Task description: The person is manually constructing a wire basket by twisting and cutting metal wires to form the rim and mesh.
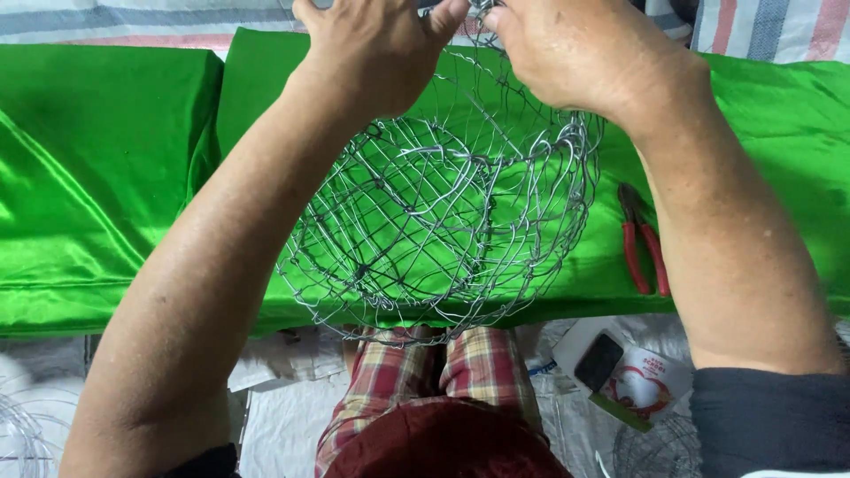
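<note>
A round basket of woven silver wire (443, 221) stands tilted over shiny green cloth (97, 177), its open side facing me. My left hand (372, 49) and my right hand (575, 53) both pinch the wire at the basket's far upper rim, fingertips nearly touching. The exact spot they grip is partly cut off by the top of the view.
Red-handled pliers (642, 243) lie on the green cloth to the right of the basket. Below it are my plaid-trousered knees (425, 372), a dark phone (598, 361) on a white packet, papers, and loose wire coils at the lower left (22, 434).
</note>
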